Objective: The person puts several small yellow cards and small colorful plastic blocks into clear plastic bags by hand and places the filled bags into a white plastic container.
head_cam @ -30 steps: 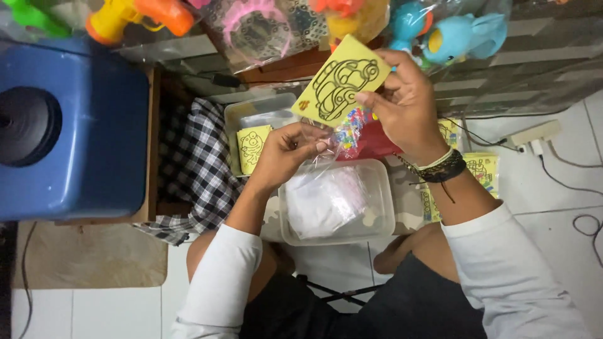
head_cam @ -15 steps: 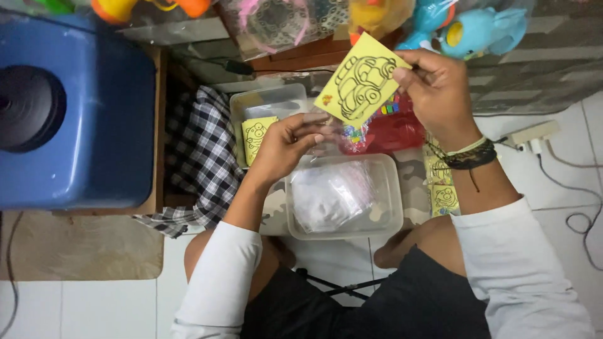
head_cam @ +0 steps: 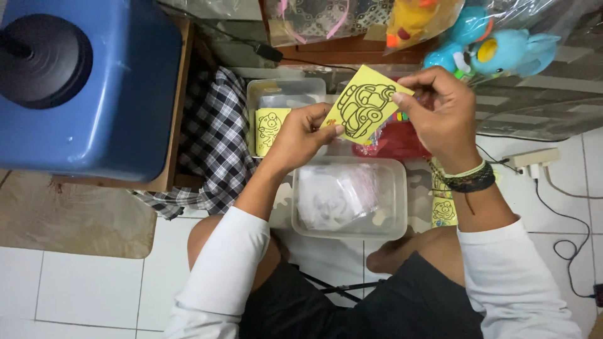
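Observation:
A yellow card (head_cam: 363, 109) with a black outline drawing of a car is held up between both hands. My left hand (head_cam: 303, 133) pinches its lower left corner. My right hand (head_cam: 437, 112) grips its upper right edge, with bands on the wrist. Below the card stands a clear plastic tub (head_cam: 349, 231) holding clear plastic sleeves. A second clear tub (head_cam: 284, 93) lies behind my left hand, with another yellow cartoon card (head_cam: 268, 127) in it. A red packet (head_cam: 396, 142) sits under the held card.
A large blue container (head_cam: 88, 88) stands at the left on a wooden stand. A black-and-white checked cloth (head_cam: 212, 144) hangs beside it. Bagged toys, yellow and blue (head_cam: 496, 50), lie at the top right. A white power strip (head_cam: 531, 160) with cables lies on the floor tiles at right. More yellow cards (head_cam: 443, 210) lie by my right forearm.
My left hand has come up from the tub and taken hold of the card's lower corner. The card has dropped slightly lower and left, now held by both hands.

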